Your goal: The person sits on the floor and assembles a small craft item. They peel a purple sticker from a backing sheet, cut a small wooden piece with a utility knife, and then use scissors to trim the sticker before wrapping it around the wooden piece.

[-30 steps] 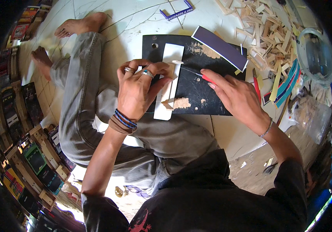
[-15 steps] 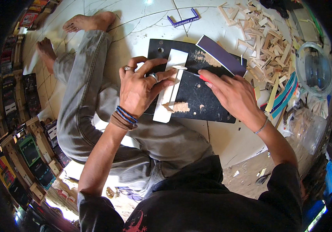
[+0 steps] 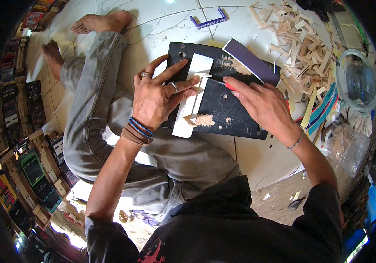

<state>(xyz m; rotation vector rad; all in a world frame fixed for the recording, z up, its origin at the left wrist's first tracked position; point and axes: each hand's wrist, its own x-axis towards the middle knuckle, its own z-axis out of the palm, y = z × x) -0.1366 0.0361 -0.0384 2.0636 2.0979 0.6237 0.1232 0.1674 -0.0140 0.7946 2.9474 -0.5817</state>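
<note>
A small pale wooden U-shaped frame [image 3: 194, 100] lies along a white strip [image 3: 200, 64] on a black board [image 3: 240, 105]. My left hand [image 3: 155, 94] holds the frame between thumb and index finger, near its far end. Its other fingers are spread over the left side of the board. My right hand [image 3: 262, 105] grips a red-handled cutter [image 3: 228, 86], and the thin blade points left at the frame's far end. Most of the handle is hidden in my fingers. A dark purple strip with white edges [image 3: 253, 61] lies across the board's far right corner.
Beyond the board, a purple U-shaped frame [image 3: 209, 21] rests on the tiled floor [image 3: 161, 26]. Loose wooden pieces [image 3: 304, 48] are heaped at the far right, beside a clear plastic container [image 3: 356, 76]. Dark-panelled wooden items [image 3: 34, 168] line the left side.
My left hand has shifted slightly left, its middle finger lifting away from the white strip. The cutter and my right hand have stayed almost in place.
</note>
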